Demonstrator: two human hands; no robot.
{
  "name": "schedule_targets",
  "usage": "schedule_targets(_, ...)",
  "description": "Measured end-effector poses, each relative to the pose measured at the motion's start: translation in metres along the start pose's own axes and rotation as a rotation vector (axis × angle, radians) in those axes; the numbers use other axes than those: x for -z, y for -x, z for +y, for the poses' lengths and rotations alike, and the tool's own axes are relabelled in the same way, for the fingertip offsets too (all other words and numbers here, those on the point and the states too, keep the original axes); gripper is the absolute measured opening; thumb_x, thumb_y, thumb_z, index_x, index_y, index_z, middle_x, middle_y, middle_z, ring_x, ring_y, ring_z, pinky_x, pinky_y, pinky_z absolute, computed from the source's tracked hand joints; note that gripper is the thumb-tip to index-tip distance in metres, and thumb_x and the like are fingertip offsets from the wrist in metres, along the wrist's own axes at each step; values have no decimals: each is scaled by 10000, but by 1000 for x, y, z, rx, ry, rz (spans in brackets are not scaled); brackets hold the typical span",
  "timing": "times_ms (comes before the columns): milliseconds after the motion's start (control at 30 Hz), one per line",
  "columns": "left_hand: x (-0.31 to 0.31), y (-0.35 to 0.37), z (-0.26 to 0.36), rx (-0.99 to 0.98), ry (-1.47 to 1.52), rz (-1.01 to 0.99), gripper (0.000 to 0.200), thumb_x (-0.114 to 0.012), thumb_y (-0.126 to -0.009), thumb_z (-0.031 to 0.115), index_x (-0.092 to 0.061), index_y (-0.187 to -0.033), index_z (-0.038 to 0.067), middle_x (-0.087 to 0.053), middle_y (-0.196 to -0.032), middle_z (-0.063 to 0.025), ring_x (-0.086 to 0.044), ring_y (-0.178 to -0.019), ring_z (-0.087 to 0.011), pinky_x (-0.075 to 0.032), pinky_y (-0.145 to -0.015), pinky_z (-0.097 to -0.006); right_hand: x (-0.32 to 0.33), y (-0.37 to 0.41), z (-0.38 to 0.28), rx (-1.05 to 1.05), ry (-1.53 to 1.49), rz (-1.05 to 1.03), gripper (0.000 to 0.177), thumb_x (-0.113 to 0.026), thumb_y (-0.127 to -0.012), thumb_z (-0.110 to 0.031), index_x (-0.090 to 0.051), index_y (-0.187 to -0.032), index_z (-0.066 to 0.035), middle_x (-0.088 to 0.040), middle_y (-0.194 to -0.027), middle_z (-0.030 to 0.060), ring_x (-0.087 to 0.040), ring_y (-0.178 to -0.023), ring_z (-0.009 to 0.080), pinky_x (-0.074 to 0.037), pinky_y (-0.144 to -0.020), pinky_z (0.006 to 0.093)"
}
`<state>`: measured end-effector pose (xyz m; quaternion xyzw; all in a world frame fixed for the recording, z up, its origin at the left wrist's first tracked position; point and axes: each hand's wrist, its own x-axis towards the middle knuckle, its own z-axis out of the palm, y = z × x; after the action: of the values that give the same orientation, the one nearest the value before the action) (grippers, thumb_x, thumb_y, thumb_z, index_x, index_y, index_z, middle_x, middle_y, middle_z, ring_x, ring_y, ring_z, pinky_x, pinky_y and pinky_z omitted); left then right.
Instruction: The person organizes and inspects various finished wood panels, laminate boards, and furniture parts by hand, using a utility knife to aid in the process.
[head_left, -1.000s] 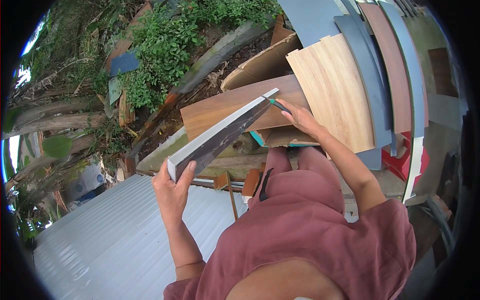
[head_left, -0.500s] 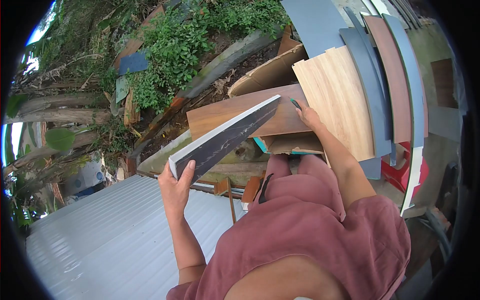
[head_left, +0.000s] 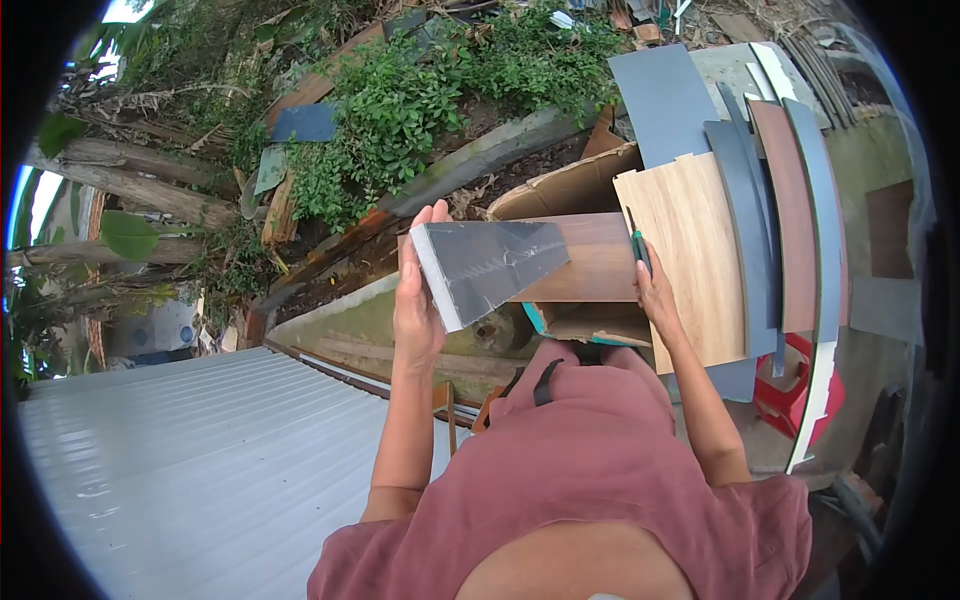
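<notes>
My left hand (head_left: pixel 415 300) is open, its fingers extended and its palm against the wide near end of the dark marble-patterned board (head_left: pixel 495 262); I can't tell how firmly it bears on it. From that palm, the board's long axis runs rightward to its narrow-looking far end, which points towards my right hand (head_left: pixel 655 290) but stops short of it. That end overlaps the brown wood-look plank (head_left: pixel 605 255) in view, though contact is unclear. My right hand, nearer to that far end, has its fingers closed round a green-and-black handheld tool (head_left: pixel 639 246), at the brown plank's right edge, beside the left edge of the pale wood-look plank (head_left: pixel 700 260)
</notes>
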<state>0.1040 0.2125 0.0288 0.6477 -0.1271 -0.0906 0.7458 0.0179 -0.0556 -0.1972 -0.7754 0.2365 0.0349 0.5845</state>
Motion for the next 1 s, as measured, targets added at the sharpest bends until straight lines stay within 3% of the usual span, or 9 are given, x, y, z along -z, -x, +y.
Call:
schedule_targets(33, 1, -4, -2, 31, 28, -41, 729, -395, -904, 487, -200, -1422, 12, -207, -1493, -161, -226, -1371, -249, -210, -1106, -395, -1, 11, -15, 8, -67, -19, 487, -378, -962, -318, -307, -1411, -143, -584, -878, 137, -584, -779, 246, -458, -743, 360)
schedule_targets(133, 17, -18, -12, -14, -66, -245, 737, -580, -836, 461, -301, -1374, 41, -361, -1414, -145, -327, -1318, -245, -231, -1090, -387, -9, 38, -61, 11, -195, -29, 522, -380, -966, -329, -264, -1432, -124, -502, -771, 48, -497, -623, 121, -435, -569, 272)
schedule_targets(267, 28, -46, -14, -185, -411, -557, 586, -731, -744, 334, -522, -1218, 59, -551, -1047, -70, -511, -1044, -223, -400, -900, -353, -28, 66, -120, 38, -510, -49, 571, -405, -979, -334, -201, -1454, -92, -488, -805, 24, -448, -627, 76, -401, -518, 216)
schedule_targets(433, -11, -51, -5, -305, -504, -506, 368, -715, -754, 89, -607, -1099, 19, -575, -1001, -85, -547, -933, -190, -438, -824, -300, -9, 101, -161, 176, -312, 305, 507, -380, -987, -330, -285, -1433, -108, -473, -785, 11, -442, -626, 63, -377, -534, 214)
schedule_targets(467, -19, -52, -7, -332, -468, -383, 326, -690, -773, 52, -613, -1087, 12, -586, -990, -92, -561, -912, -183, -443, -811, -281, 4, 115, -171, 183, -100, 414, 465, -418, -976, -274, -350, -1407, -114, -500, -784, 32, -481, -637, 102, -402, -559, 249)
schedule_targets(533, -28, -54, -18, -368, -403, -368, 348, -679, -799, 79, -593, -1131, 16, -608, -1030, -106, -577, -903, -163, -448, -806, -275, 24, 136, -199, 572, 463, 635, 460, -546, -901, -178, -454, -1350, -140, -521, -784, 62, -516, -647, 161, -436, -595, 291)
schedule_targets(600, -37, -50, -23, -275, -340, -331, 417, -656, -791, 20, -539, -1191, 40, -610, -1094, -149, -582, -675, -199, -466, -609, -300, 25, 167, -237, 454, 607, 528, 524, -649, -788, -111, -526, -1294, -170, -535, -791, 77, -533, -652, 206, -457, -613, 319)
schedule_targets(733, -46, -39, -29, -290, -341, -379, 458, -609, -805, -4, -495, -1247, 30, -622, -1082, -179, -550, -615, -175, -455, -575, -287, 7, 186, -263, 444, 835, 416, 585, -721, -721, -195, -545, -1271, -287, -527, -799, 46, -555, -652, 188, -470, -543, 319)
schedule_targets(1000, -46, -25, -28, -366, -250, -388, 550, -552, -776, -58, -439, -1305, 37, -609, -1044, -236, -639, -772, -343, -484, -659, -389, -8, 188, -265, 394, 881, 389, 586, -707, -743, -196, -524, -1287, -310, -490, -769, 34, -549, -640, 176, -463, -517, 315)
